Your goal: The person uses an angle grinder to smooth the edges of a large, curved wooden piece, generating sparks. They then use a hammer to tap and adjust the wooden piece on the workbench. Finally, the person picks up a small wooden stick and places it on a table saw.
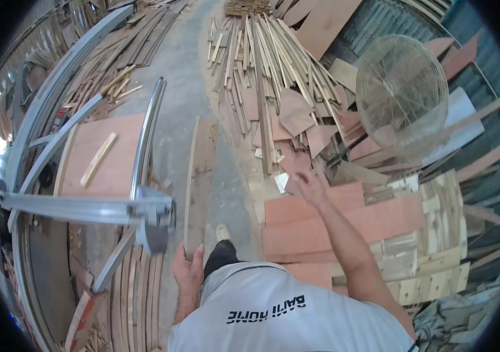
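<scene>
A long brown wooden plank (pixel 201 170) stretches ahead of me above the grey floor, one long edge paler than its face. My left hand (pixel 189 267) is closed round its near end, thumb on the right side. Reaching forward on the right, my right hand (pixel 308 185) has its fingers apart and nothing in them. It appears over pinkish plywood pieces (pixel 344 199), beside a small white piece (pixel 281 183); whether it touches any of them I cannot tell.
Left of the plank stands a metal saw table with a sliding arm (pixel 73 206) and a chrome rail (pixel 150 129). A wood strip (pixel 98 159) lies on its pink panel. Ahead right are piled wood strips (pixel 256 58) and a round caged fan (pixel 401 91). My shoe (pixel 222 233) is near the plank.
</scene>
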The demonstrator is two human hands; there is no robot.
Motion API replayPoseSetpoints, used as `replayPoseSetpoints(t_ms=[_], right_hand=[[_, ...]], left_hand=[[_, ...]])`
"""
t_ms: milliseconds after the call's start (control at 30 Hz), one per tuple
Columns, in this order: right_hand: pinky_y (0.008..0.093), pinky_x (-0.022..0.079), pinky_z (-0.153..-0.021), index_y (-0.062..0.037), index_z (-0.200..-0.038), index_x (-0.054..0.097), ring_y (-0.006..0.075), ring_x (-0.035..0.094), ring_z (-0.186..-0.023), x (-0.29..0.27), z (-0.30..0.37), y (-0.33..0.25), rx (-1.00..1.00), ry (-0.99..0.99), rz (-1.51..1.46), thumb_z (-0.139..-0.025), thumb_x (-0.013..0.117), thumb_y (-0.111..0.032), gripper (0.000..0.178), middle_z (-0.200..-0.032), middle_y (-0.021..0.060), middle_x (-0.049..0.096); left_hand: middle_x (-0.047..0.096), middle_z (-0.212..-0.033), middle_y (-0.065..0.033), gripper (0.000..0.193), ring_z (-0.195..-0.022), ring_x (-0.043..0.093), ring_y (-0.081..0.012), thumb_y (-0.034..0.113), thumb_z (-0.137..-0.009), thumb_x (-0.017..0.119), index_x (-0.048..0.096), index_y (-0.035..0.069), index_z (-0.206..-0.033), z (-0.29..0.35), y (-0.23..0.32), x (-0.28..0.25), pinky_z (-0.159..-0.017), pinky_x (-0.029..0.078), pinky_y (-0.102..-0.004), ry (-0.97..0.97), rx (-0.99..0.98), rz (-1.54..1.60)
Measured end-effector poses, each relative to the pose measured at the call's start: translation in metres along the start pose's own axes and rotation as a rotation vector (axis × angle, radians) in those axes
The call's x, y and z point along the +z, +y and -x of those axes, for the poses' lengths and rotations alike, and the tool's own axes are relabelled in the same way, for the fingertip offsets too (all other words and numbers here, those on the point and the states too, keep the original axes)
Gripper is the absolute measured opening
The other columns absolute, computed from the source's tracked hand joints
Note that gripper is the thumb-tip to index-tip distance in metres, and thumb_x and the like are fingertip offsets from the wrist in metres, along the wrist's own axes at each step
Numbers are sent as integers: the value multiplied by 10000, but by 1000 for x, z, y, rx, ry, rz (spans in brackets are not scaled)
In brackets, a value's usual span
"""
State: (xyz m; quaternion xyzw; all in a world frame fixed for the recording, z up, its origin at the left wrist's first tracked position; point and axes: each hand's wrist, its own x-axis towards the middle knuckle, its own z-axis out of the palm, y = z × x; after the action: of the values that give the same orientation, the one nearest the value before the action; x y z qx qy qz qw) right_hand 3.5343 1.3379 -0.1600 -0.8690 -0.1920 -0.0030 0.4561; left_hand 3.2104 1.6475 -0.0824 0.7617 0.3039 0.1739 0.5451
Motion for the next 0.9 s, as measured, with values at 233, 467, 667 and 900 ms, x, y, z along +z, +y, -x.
replayPoseSetpoints(t_ms=[233,467,667,900], right_hand=[[378,518,-832,4,-1190,610,269,638,-929,17,24,145,967,-723,182,-929,620,-249,363,-1029,154,677],[382,505,-878,30,-1228,587,297,636,-992,55,-226,242,1249,-495,155,-915,624,-267,433,-1083,177,681],[387,486,-930,61,-1211,600,317,636,-1085,171,-718,192,357,-393,414,-919,608,-310,472,-1125,233,670],[323,536,-789,1,-1213,628,185,677,-940,391,-1019,-154,-142,-635,-111,-1007,521,-354,424,-1028,117,706]], left_hand=[[694,-957,-193,411,-877,679,-298,213,-829,757,611,1,-1149,-223,54,66,-782,520,-375,74,-119,-93],[706,-986,-200,595,-915,695,-324,218,-692,867,605,6,-1183,-465,50,138,-802,532,-407,137,-213,-165],[702,-1011,-218,653,-963,690,-344,242,-688,863,600,31,-1248,-634,106,149,-819,532,-403,263,-286,-161],[684,-1065,-233,697,-1002,666,-370,366,-731,802,566,82,-1322,-814,115,135,-863,520,-425,242,-403,-78]])
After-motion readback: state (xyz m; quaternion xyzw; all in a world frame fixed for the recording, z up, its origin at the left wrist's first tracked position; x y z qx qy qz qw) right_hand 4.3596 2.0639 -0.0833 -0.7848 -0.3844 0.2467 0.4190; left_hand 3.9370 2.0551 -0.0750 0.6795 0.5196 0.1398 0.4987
